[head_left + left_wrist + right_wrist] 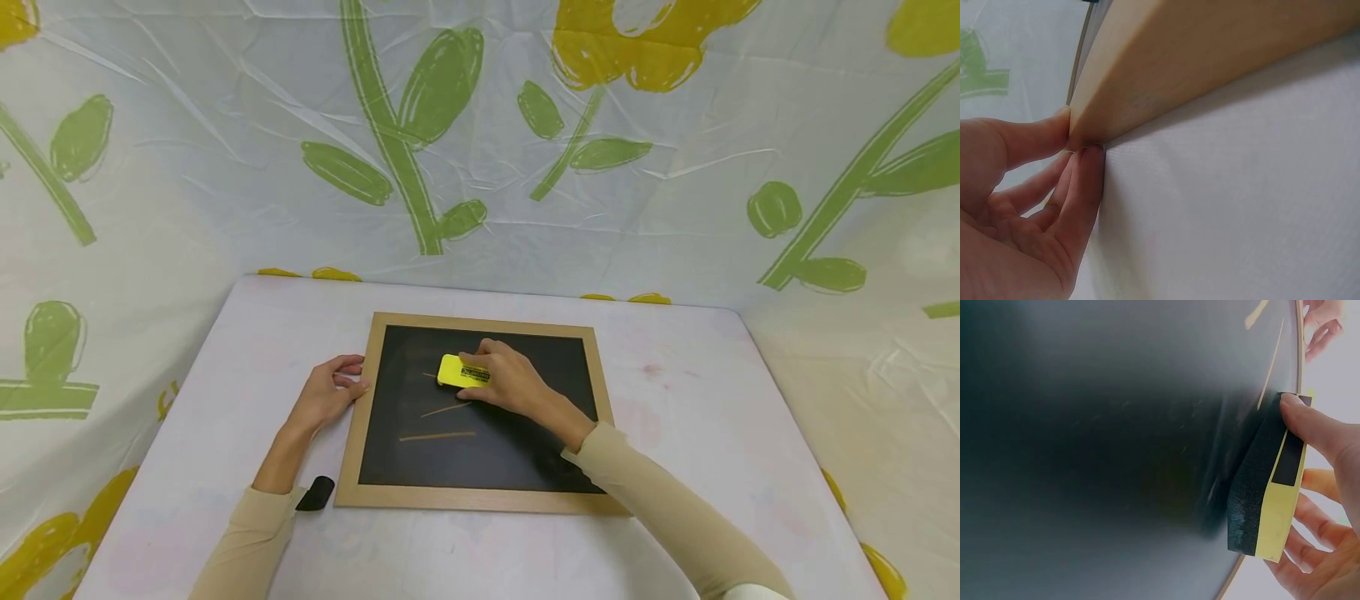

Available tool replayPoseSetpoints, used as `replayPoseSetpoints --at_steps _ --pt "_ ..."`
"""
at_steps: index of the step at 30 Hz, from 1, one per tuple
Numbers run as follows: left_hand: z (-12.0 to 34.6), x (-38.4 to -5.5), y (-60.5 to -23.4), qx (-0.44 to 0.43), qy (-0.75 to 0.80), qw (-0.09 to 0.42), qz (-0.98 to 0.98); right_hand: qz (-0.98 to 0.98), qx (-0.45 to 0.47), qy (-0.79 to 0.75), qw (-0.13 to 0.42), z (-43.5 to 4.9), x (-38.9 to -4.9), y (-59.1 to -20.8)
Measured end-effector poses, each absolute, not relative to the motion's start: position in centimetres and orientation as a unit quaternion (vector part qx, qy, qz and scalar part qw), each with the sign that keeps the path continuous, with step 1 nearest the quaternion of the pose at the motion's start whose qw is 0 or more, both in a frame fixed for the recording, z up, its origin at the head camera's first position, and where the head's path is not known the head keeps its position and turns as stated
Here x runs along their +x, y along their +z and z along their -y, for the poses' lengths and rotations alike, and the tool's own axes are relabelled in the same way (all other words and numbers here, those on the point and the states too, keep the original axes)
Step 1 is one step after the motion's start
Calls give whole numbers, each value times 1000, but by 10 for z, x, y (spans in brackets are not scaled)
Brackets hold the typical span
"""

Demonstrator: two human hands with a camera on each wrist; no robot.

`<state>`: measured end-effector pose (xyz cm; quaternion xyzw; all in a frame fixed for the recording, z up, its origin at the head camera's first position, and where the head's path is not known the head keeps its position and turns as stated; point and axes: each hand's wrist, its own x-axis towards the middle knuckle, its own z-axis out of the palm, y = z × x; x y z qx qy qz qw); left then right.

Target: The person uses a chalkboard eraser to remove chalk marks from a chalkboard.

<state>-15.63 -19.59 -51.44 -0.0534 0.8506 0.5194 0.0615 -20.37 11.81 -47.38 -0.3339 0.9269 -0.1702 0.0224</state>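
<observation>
A small chalkboard (408, 458) with a light wooden frame (480, 498) lies on the table. Three thin orange-tan chalk lines (437, 436) show on its left half. My right hand (510, 379) grips a yellow chalkboard eraser (450, 370) from its right end, thumb on one long side and fingers on the other. In the right wrist view the dark felt pad (1250, 500) faces the board, with faint smears beside it. At the board's left edge, my left hand (327, 392) pinches the frame, thumb on the upper edge and fingertips at the bottom edge.
A white cloth covers the table (690, 400). Behind and at both sides hangs a pale sheet (247, 183) printed with green stems and yellow flowers. A black rounded object (317, 493) sits beside the left cuff, near the board's lower-left corner.
</observation>
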Motion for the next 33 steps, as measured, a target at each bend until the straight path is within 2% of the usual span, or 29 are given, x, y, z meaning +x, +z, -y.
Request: replayPoseSetpoints --at_steps 17,33 --pt "198 -156 -514 -55 520 65 -850 -915 -376 -147 8 -77 -214 -471" --pt "197 -157 -514 -53 526 69 -846 -917 -374 -137 13 -78 -211 -473"
